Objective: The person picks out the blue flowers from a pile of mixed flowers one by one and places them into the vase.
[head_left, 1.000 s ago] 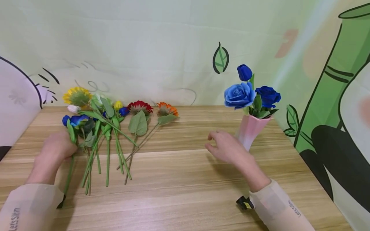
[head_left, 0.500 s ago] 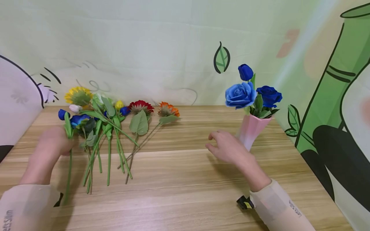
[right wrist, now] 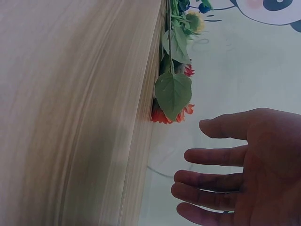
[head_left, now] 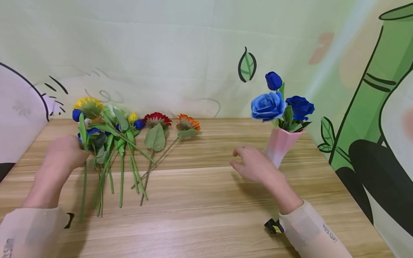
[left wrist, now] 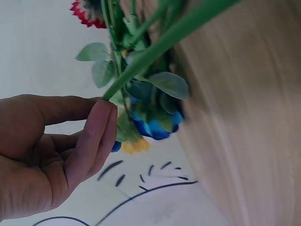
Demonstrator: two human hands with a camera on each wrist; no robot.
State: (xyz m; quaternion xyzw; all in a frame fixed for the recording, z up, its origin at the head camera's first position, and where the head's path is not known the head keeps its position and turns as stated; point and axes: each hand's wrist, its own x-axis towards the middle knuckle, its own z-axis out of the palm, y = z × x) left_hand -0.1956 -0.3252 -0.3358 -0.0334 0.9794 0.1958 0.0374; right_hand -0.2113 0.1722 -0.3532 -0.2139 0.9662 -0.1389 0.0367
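Observation:
My left hand (head_left: 62,156) pinches the green stem of a blue tulip (head_left: 77,115) at the left side of the table. In the left wrist view, the stem (left wrist: 157,51) runs from the thumb and fingertips up to the right. The tulip stands over a loose pile: a yellow sunflower (head_left: 89,106), a blue rose (head_left: 93,131) and a yellow bud (head_left: 133,116). My right hand (head_left: 253,163) holds nothing; its fingers are loosely extended in the right wrist view. Just behind it is a pink and white vase (head_left: 284,141) bearing a light blue rose (head_left: 268,106), a dark blue rose (head_left: 300,107) and a blue tulip.
A red flower (head_left: 157,120) and an orange flower (head_left: 188,123) lie right of the pile, their stems crossing. A printed cloth backdrop (head_left: 180,53) rises behind the wooden table (head_left: 193,200). Small black devices sit at both cuffs.
The blue tulip in my left hand has come up from beside the blue rose, shifted left, then moved back right over the pile's edge. My right hand has stayed still.

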